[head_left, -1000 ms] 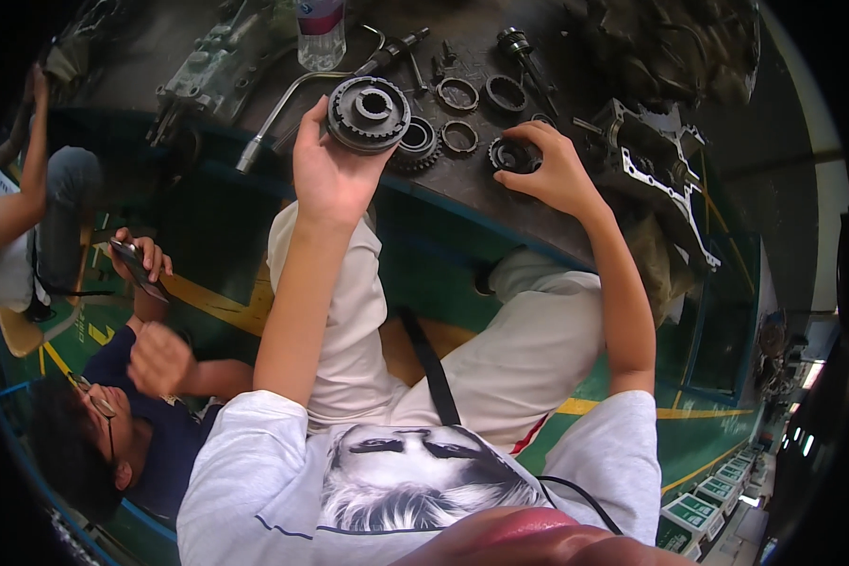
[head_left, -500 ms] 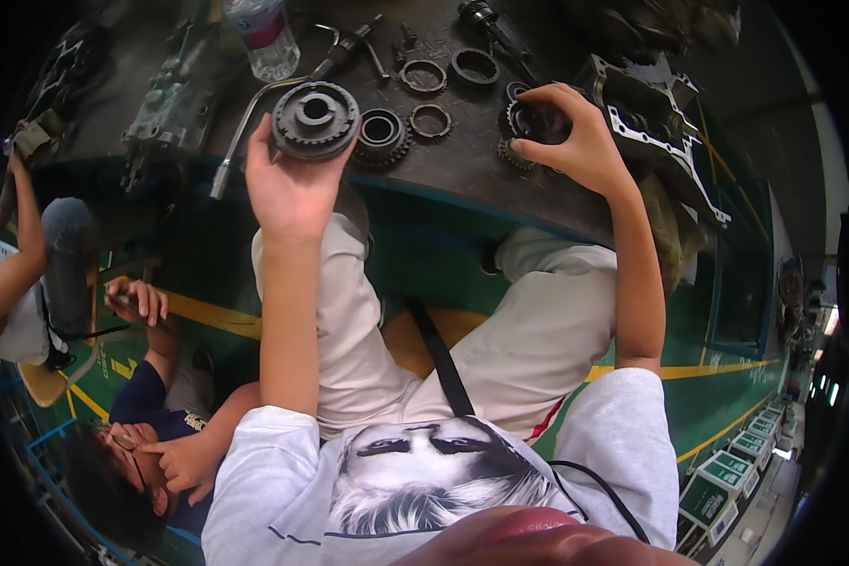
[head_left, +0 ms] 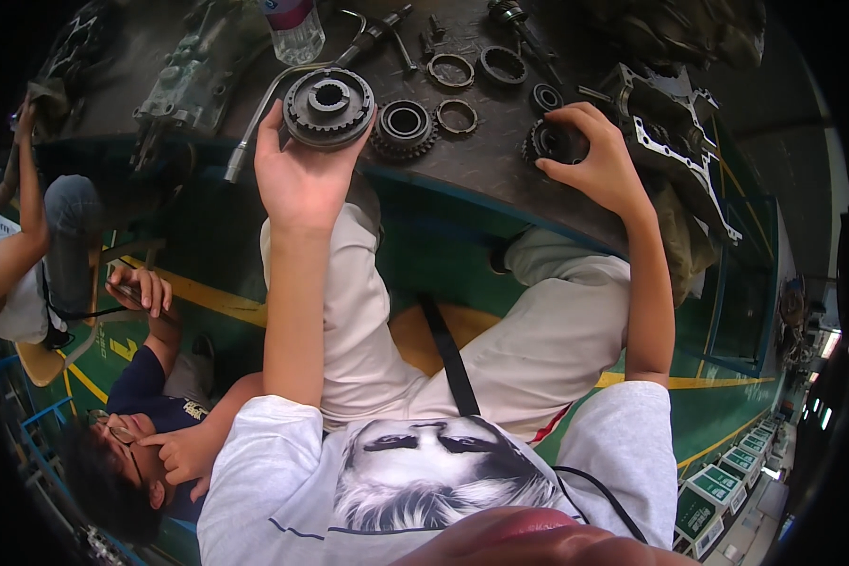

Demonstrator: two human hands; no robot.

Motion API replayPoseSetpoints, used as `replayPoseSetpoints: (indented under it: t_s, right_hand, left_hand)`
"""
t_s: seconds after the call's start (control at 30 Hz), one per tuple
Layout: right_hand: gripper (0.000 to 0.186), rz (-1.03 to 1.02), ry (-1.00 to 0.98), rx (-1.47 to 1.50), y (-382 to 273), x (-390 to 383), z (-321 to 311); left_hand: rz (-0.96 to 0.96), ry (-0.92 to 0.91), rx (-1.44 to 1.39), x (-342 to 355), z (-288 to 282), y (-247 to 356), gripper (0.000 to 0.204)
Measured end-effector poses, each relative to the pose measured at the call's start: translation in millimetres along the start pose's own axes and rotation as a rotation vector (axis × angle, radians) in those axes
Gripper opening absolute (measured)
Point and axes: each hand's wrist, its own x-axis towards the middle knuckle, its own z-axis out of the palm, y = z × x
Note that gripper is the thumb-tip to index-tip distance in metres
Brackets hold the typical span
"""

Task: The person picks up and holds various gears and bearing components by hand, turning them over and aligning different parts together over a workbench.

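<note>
My left hand [head_left: 307, 179] holds a large steel gear assembly [head_left: 330, 123] face up, with a splined centre and toothed edge, fingers around its rim. Right of it on the metal tabletop [head_left: 462, 165] lie a toothed gear with a bearing [head_left: 406, 127] and thin rings [head_left: 457, 116]. My right hand [head_left: 594, 156] is curled around a dark toothed part [head_left: 547, 141] on the table, partly hidden by the fingers. A small bearing [head_left: 546, 98] lies just behind that hand.
A bottle [head_left: 292, 28], wrench [head_left: 245, 141], shaft [head_left: 509, 24] and two castings [head_left: 174, 85] [head_left: 660, 141] lie on the table. At left, a co-worker in navy [head_left: 151, 396] holds a phone, a hand near their glasses; another person [head_left: 9, 245] is farther back.
My right hand has moved right with its fingers still around the dark part. My left hand and gear sit farther left in view. The navy-shirted co-worker's hand has moved toward their glasses.
</note>
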Motion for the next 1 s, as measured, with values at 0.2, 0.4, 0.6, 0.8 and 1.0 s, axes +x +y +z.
replayPoseSetpoints:
  t_s: [0.2,0.4,0.6,0.8,1.0]
  right_hand:
    - [0.05,-0.133,-0.051,0.044,-31,11,32]
    - [0.052,-0.111,-0.095,-0.039,-28,12,41]
    - [0.06,-0.022,-0.059,0.066,-22,12,25]
    - [0.06,0.104,-0.069,-0.12,9,-9,8]
    - [0.055,0.201,-0.101,-0.011,9,-9,12]
  left_hand:
    - [0.013,-0.024,0.019,-1,-3,5,0.044]
    - [0.028,-0.003,-0.036,-1,-1,7,0.044]
    - [0.031,-0.001,-0.044,-2,-3,13,0.044]
    - [0.039,-0.004,-0.052,1,-5,14,0.045]
    - [0.04,0.002,-0.079,0,-7,17,0.046]
